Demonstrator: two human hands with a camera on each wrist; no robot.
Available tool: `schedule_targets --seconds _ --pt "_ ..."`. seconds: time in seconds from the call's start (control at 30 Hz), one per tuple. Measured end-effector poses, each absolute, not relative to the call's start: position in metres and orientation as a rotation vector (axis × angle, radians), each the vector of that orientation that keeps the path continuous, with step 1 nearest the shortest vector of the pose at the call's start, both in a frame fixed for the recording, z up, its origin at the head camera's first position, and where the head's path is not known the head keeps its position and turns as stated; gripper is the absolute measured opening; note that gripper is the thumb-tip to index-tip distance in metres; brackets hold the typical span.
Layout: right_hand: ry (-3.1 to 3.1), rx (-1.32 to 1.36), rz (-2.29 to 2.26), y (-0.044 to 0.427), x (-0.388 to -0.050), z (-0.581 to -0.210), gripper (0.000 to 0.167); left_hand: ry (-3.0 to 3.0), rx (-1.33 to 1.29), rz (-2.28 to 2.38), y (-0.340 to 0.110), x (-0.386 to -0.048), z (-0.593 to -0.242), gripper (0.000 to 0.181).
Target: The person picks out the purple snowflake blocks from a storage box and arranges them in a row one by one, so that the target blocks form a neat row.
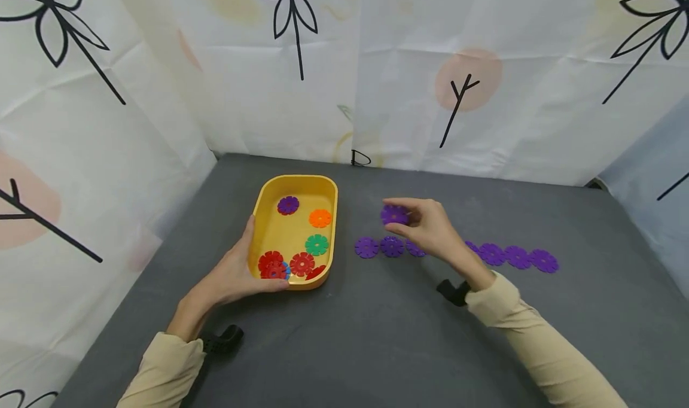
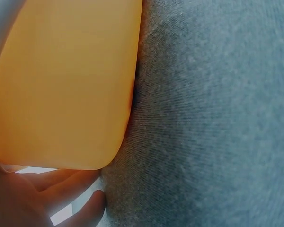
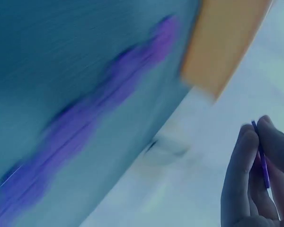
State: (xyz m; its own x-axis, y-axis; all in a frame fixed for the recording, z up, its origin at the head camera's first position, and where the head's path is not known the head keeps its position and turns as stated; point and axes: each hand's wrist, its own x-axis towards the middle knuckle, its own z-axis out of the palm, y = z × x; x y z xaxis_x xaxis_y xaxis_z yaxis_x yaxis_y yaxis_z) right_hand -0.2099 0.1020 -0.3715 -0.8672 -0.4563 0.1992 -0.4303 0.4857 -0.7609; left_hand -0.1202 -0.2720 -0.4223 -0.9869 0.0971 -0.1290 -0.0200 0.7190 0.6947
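My left hand (image 1: 234, 273) grips the near left corner of a yellow plastic tray (image 1: 334, 216), its thumb along the near side and its fingers along the left wall. In the left wrist view the tray's wall (image 2: 66, 94) fills much of the picture. My right hand (image 1: 430, 225) pinches a purple flower-shaped disc (image 1: 395, 214) between thumb and fingers, above the table; the right wrist view shows the disc edge-on (image 3: 261, 156). Below it runs a row of similar purple discs (image 1: 366, 247), the middle hidden by my right hand and wrist. The row's right part includes a purple disc (image 1: 517, 256).
Inside the tray lie red discs (image 1: 302, 264), a green disc (image 1: 317, 244), an orange disc (image 1: 320, 218), a purple disc (image 1: 287, 205) over red, and a partly covered blue one. The grey table (image 1: 344, 348) ends at a patterned white cloth (image 1: 398, 97) behind and at left.
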Motion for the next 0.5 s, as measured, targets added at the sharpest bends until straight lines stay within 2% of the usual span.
schedule_targets --seconds 0.17,0.3,0.5 --pt "2.881 -0.624 -1.100 0.208 -0.194 -0.378 0.044 2.752 0.078 1.139 -0.274 -0.119 -0.422 0.144" --pt "2.970 -0.370 -0.888 0.291 -0.181 -0.391 0.046 2.744 0.083 1.132 -0.276 -0.117 -0.421 0.144" --pt "2.935 0.017 -0.700 0.368 -0.175 -0.407 0.055 2.765 0.062 1.109 -0.281 -0.116 -0.419 0.144"
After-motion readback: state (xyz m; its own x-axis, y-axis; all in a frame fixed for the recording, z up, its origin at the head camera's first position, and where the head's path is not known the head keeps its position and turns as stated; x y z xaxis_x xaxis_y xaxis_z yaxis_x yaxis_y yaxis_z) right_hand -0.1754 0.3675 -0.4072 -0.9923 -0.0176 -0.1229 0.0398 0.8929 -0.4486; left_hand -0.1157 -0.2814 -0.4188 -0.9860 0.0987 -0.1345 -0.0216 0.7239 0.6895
